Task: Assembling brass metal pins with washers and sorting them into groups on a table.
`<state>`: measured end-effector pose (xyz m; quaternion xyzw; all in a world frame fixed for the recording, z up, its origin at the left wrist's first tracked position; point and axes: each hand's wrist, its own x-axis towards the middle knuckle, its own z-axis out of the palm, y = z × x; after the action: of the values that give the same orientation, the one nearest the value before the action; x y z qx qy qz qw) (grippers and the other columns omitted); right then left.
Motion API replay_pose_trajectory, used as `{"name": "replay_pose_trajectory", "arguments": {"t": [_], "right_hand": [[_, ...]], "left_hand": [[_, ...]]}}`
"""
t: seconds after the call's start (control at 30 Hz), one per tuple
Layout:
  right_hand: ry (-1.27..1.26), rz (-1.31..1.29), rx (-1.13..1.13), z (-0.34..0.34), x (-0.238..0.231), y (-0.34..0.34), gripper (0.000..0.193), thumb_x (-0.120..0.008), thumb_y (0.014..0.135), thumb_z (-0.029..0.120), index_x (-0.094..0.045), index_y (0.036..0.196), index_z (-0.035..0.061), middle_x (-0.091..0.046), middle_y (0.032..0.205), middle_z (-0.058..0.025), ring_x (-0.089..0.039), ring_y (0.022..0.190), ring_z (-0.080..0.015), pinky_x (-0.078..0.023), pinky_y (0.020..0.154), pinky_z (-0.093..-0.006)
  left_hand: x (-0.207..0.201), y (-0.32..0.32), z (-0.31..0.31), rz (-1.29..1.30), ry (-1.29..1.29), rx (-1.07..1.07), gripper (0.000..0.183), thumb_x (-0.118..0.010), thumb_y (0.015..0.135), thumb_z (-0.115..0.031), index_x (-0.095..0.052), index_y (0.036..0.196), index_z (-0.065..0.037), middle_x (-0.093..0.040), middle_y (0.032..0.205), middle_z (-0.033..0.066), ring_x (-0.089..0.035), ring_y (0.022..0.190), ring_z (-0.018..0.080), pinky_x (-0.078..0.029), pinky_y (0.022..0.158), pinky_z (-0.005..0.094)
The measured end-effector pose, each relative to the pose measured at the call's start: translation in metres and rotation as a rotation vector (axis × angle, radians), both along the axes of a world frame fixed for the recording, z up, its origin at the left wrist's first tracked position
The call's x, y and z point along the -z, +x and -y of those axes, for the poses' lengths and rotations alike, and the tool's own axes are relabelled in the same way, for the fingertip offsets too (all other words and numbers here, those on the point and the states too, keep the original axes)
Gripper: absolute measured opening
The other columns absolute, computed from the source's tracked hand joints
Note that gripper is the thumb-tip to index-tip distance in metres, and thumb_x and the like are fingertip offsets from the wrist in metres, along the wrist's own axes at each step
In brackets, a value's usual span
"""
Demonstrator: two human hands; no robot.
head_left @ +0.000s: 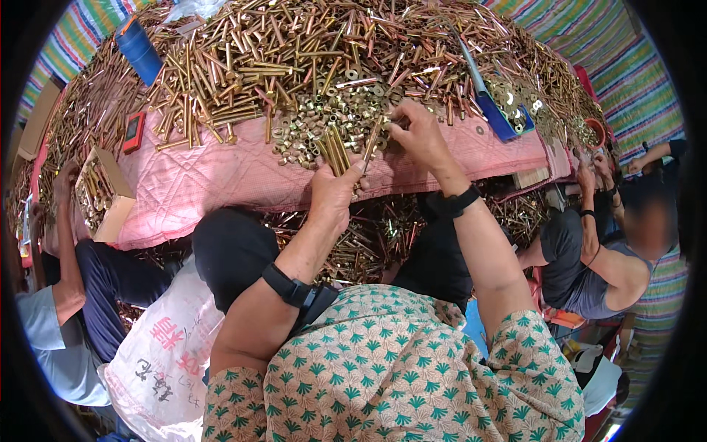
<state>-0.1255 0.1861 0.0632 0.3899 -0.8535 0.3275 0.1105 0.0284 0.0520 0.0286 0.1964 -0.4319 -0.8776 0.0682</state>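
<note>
My left hand (333, 193) is closed around a bunch of several gold-coloured bolts (336, 149), their ends fanning up out of the fist. One more bolt (371, 144) leans to the right from its thumb and fingertips. At that bolt's upper end, my right hand (421, 136) pinches with thumb and finger; whatever small piece sits between them is hidden. Just beyond both hands spreads a heap of small nuts or sleeves (294, 131), with a few flat washers (352, 74) among them.
A large mound of bolts (243, 55) covers the far side above a pink quilted cloth (177, 188). Around it are a blue cup (138, 51), red device (134, 132), blue tray (501, 121) and cardboard box (118, 206). Other people work at left and right. A white sack (166, 346) stands beside my leg.
</note>
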Motion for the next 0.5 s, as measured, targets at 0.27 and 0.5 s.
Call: {"name": "replay_pose_trajectory", "arguments": {"t": [0.27,0.5], "right_hand": [[0.103,0.002,-0.024,-0.026,-0.028,0.022,0.016,-0.066,0.072,0.01,-0.055,0.078,0.0002,-0.056,0.076,-0.0177,-0.055,0.073,-0.0359,-0.045,0.065,-0.0414],[0.229,0.052,0.063,-0.057,0.008,0.017,0.016,-0.068,0.073,0.005,-0.057,0.084,-0.0011,-0.057,0.073,-0.0128,-0.056,0.065,-0.0242,-0.046,0.06,-0.0336]], "left_hand": [[0.009,-0.001,-0.001,0.04,-0.03,-0.013,0.015,-0.064,0.086,-0.009,-0.06,0.099,-0.004,-0.066,0.083,0.0068,-0.057,0.062,0.0117,-0.043,0.054,0.024],[0.005,-0.001,-0.002,0.058,-0.022,0.01,0.015,-0.065,0.085,-0.009,-0.06,0.099,-0.005,-0.066,0.083,0.006,-0.057,0.062,0.0116,-0.043,0.055,0.0248]]}}
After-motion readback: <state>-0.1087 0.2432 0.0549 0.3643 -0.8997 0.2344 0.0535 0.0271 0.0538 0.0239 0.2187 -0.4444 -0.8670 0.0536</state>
